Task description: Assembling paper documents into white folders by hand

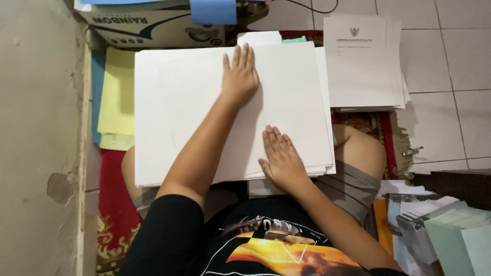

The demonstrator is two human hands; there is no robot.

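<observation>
A thick stack of blank white paper point(184, 107) rests on my lap and spreads across my knees. My left hand point(239, 75) lies flat on the top sheet near its far edge, fingers straight and slightly apart. Close to the stack's near right corner my right hand point(281, 158) presses flat on the paper, fingers together and pointing away from me. Neither hand grips anything.
A second pile of printed white sheets point(360, 61) lies on the tiled floor at the right. Yellow and blue sheets point(116, 97) sit at the left by a rough wall point(36, 128). A cardboard box point(153, 25) stands ahead; a stapler and green paper point(450, 230) are at lower right.
</observation>
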